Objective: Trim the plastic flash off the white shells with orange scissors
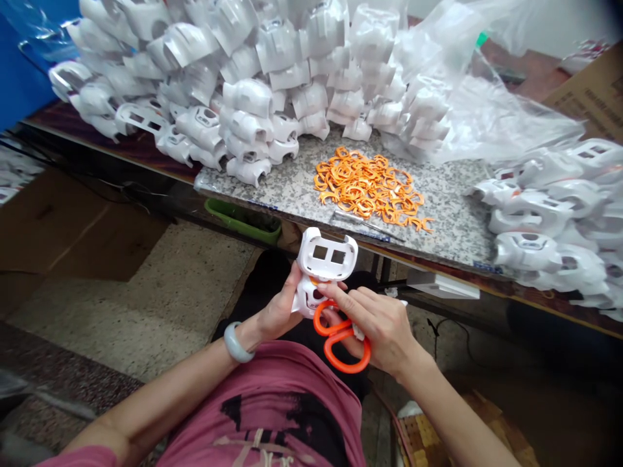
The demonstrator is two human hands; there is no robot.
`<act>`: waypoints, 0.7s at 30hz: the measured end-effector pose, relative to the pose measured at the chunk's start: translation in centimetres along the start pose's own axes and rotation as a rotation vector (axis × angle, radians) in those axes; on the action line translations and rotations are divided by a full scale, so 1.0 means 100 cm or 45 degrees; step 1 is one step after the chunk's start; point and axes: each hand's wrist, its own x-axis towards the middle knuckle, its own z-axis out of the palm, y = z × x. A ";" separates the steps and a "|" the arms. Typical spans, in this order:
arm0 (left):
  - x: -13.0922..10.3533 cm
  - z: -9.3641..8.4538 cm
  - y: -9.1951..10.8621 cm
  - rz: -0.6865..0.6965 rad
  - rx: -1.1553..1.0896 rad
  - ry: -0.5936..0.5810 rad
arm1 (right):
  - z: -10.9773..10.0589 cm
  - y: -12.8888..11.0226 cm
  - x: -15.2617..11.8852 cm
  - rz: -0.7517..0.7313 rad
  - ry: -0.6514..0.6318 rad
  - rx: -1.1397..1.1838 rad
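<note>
My left hand [281,305] is wrapped round a white plastic housing [331,264] with two square windows in its upper part, held above my lap in front of the table edge. Orange-handled scissors [346,350] hang from my right hand [377,321], whose fingers close round them; their blades are hidden. The right index finger touches the housing's lower part, where a bit of orange shows at the joint. Just beyond, a heap of small orange plastic clips [367,185] lies on the speckled tabletop [292,178].
White housings [248,97] are stacked high at the back left, and more housings [545,214] are piled at the right. Metal tweezers [363,224] lie by the front edge. Clear plastic bags [491,110] spread at the back right. A green bin [243,220] sits under the table.
</note>
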 end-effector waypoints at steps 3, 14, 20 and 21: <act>0.000 -0.004 -0.001 -0.028 0.043 0.020 | 0.003 0.001 -0.001 0.011 -0.008 -0.032; 0.002 -0.004 -0.008 -0.087 -0.058 0.001 | 0.000 -0.003 -0.003 0.015 -0.037 -0.092; 0.002 -0.001 -0.010 -0.094 -0.067 -0.027 | -0.003 -0.006 -0.006 0.022 -0.044 -0.128; 0.003 -0.001 -0.010 -0.099 -0.073 -0.034 | -0.003 -0.007 -0.007 0.025 -0.049 -0.140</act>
